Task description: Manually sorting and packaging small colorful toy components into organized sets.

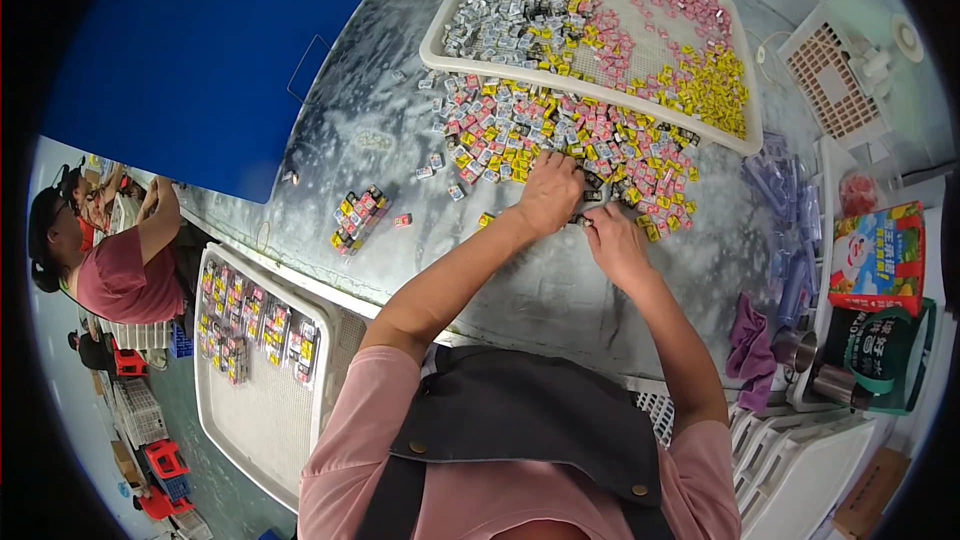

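A loose heap of small block-shaped pieces [520, 130] in yellow, pink, black and pale grey-white spreads over the metal table in front of me. My left hand [552, 195] is at the heap's near edge with its fingers curled down among the pieces; what they grip is hidden. Just to its right and slightly nearer, my right hand [616, 242] has its fingers pressed together beside a few black pieces [592, 195]. I cannot make out what lies in its fingertips. Left of my forearm stands a stacked block of the same pieces [358, 220], with a single pink one [402, 220] beside it.
Behind the heap, a white tray [590, 86] holds pieces grouped by colour. Lower left, another white tray [262, 420] carries several packed bundles [262, 325]. Clear plastic sleeves [795, 230] and a purple cloth [752, 350] lie right. A blue panel [200, 60] and a co-worker [120, 265] are left.
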Motion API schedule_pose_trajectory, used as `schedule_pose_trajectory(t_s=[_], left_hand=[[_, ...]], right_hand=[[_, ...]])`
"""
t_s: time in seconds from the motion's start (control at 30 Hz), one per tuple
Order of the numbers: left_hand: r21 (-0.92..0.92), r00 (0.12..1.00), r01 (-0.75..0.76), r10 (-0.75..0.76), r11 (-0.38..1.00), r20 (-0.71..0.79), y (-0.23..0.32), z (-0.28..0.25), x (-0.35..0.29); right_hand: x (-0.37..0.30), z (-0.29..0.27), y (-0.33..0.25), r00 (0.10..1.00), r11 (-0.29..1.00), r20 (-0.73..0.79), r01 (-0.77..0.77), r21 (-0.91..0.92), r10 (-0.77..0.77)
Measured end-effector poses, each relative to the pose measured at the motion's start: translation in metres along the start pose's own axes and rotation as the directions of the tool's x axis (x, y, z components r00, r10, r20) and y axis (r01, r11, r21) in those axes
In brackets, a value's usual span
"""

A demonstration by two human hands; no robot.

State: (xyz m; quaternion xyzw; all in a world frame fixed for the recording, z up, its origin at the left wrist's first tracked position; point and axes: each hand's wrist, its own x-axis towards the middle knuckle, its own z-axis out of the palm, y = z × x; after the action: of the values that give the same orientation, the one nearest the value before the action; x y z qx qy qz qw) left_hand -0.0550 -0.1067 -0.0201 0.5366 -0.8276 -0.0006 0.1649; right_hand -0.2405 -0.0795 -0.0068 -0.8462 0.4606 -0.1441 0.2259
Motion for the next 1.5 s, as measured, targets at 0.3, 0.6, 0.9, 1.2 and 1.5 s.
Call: schedule_pose_trajectory(t_s=[0.3, 0.6, 0.9, 1.2, 1.5], left_hand=[[-0.870, 0.802, 0.460, -0.504, 0.178, 0.321, -0.040, -0.026, -0.048], [-0.746, 0.752, 0.482, -0.653, 0.460, 0.083, -0.025, -0.008, -0.091], [-0.537, 0.836, 0.433, -0.545, 0.724, -0.060, -0.012, -0.021, -0.091], [-0.331, 0.949, 0.253, -0.301, 0.909, -0.100, -0.003, -0.028, -0.099], [-0.099, 0.978, 0.070, -0.088, 0.993, -0.187, -0.004, -0.020, -0.102]], right_hand=[[0.005, 0.005, 0.004, 0.996, 0.995, -0.025, -0.084, -0.054, 0.083], [0.005, 0.003, -0.012, 0.998, 0.999, -0.059, -0.020, -0.048, 0.017], [0.005, 0.006, -0.007, 0.997, 1.000, -0.078, 0.031, -0.002, -0.031], [0.007, 0.002, -0.011, 1.000, 1.000, -0.023, 0.001, 0.019, 0.000], [0.037, -0.024, 0.032, 0.927, 0.995, -0.364, -0.098, -0.001, 0.090]])
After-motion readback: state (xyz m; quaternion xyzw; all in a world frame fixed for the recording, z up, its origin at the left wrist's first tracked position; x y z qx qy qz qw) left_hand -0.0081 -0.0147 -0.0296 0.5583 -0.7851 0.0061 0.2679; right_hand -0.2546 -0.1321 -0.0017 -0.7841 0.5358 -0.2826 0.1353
